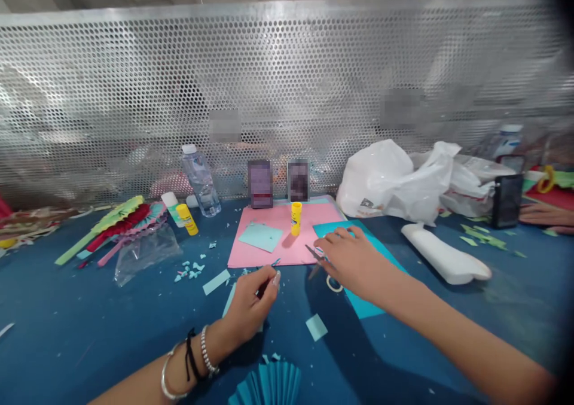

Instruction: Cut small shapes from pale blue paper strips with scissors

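My right hand (352,258) rests over a teal paper sheet (374,306) and grips small scissors (314,253); the blades point left and a white handle loop shows under the palm. My left hand (252,302), with bracelets at the wrist, is pinched shut on what looks like a thin teal paper scrap (273,264) just below a pink sheet (309,237). On the pink sheet lie a pale teal square (260,236) and an upright yellow glue stick (296,218). A folded teal paper fan (269,387) sits at the near edge.
Teal scraps (191,269) litter the blue table. At back left are folded paper fans (119,222), a clear bag (143,250), two glue sticks (186,218) and a water bottle (201,180). White bags (394,180), a white roll (443,255), a phone (506,200) and another person's hand (542,213) are at right.
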`<action>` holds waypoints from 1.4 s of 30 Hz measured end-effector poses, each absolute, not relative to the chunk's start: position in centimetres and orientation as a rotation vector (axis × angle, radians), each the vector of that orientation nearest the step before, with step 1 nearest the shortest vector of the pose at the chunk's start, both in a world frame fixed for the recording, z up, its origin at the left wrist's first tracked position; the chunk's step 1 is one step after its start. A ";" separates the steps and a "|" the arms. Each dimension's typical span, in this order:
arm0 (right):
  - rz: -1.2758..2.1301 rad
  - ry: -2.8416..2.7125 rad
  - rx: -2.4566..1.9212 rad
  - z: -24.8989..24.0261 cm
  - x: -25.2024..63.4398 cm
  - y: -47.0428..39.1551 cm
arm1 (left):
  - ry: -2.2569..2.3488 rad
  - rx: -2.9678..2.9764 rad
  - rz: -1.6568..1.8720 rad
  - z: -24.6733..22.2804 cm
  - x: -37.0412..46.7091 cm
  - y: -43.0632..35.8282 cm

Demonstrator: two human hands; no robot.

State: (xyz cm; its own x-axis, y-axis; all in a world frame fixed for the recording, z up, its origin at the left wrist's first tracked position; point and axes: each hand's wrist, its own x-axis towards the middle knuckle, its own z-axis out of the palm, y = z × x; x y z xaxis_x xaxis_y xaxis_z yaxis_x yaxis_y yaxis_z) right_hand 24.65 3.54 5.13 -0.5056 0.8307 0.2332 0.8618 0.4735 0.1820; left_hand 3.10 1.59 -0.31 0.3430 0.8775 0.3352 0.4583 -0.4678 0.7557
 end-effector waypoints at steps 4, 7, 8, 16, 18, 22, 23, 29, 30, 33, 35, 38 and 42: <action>-0.530 -2.454 -1.474 5.0 22.8 3.2 | 1.170 2.111 0.989 -0.4 3.2 1.7; -0.494 -2.377 -1.381 4.1 21.4 2.9 | 1.197 2.135 1.011 -0.5 3.2 1.8; -0.406 -2.384 -1.336 3.6 21.0 2.7 | 1.202 2.142 1.014 -0.5 3.2 1.8; 0.976 -2.088 -1.180 -0.1 19.4 1.1 | 1.153 2.346 0.909 -0.7 3.2 1.5; 1.198 -1.917 -1.074 -0.3 19.4 1.0 | 1.141 2.403 0.899 -0.8 3.2 1.5; 1.424 -1.760 -0.926 -0.3 19.5 0.9 | 1.136 2.443 0.874 -1.0 3.2 1.7; 1.467 -1.742 -0.911 -0.4 19.5 1.0 | 1.131 2.446 0.852 -1.0 3.2 1.8; 1.634 -1.690 -0.870 -1.2 19.6 1.5 | 1.081 2.488 0.771 -1.0 3.2 1.7; 1.635 -1.713 -0.857 -1.2 19.6 1.5 | 1.055 2.508 0.787 -1.0 3.1 1.7; 1.642 -1.740 -0.834 -1.1 19.7 1.5 | 1.002 2.556 0.850 -1.0 3.1 1.5; 1.673 -1.713 -0.813 -1.0 19.7 1.5 | 0.994 2.570 0.868 -1.0 3.1 1.5; 1.705 -1.704 -0.788 -0.7 19.7 1.4 | 0.945 2.589 0.825 -0.9 3.1 1.5; 1.638 -1.804 -0.799 -0.7 19.8 1.4 | 0.873 2.602 0.771 -0.8 2.9 1.5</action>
State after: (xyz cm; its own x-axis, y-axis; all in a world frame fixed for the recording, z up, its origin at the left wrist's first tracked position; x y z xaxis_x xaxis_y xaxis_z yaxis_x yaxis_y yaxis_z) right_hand 19.77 1.43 -0.67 -0.6594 0.7516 0.0180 0.0543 0.0715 -0.9960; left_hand 2.94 1.54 -0.82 0.6731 0.6247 0.3959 0.4698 -0.7746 0.4234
